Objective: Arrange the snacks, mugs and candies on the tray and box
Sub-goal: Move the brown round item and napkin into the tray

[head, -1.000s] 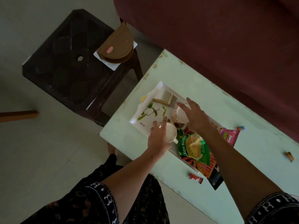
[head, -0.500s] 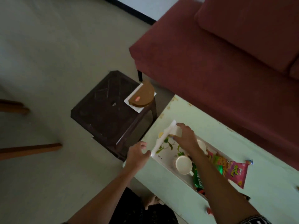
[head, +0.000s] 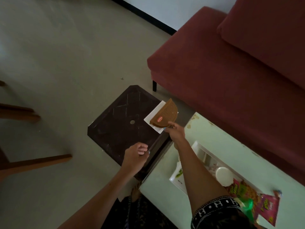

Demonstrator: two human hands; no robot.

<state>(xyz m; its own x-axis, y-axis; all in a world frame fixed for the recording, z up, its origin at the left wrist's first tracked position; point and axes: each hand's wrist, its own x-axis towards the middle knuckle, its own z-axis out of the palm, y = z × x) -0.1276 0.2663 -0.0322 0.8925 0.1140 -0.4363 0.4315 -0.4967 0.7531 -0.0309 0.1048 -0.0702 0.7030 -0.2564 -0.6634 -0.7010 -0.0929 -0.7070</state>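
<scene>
Two hands are out over the stool (head: 125, 123). The right hand (head: 175, 132) reaches to the near edge of the brown half-round box (head: 165, 114), which sits on a white card (head: 153, 119) at the stool's corner; its fingers touch or pinch that edge, but I cannot tell whether this grip has closed. The left hand (head: 136, 155) hangs short of the box with its fingers curled on nothing. Behind the right grip, on the counter (head: 214, 139), the tray (head: 197, 146) holds a mug (head: 223, 176) and snacks (head: 244, 190). The box looks light, stiff and woven-textured, so probably not slippery. Its lid seems raised and may flap. Better to take it by the straight base edge, thumb above and fingers beneath, than by the lid.
</scene>
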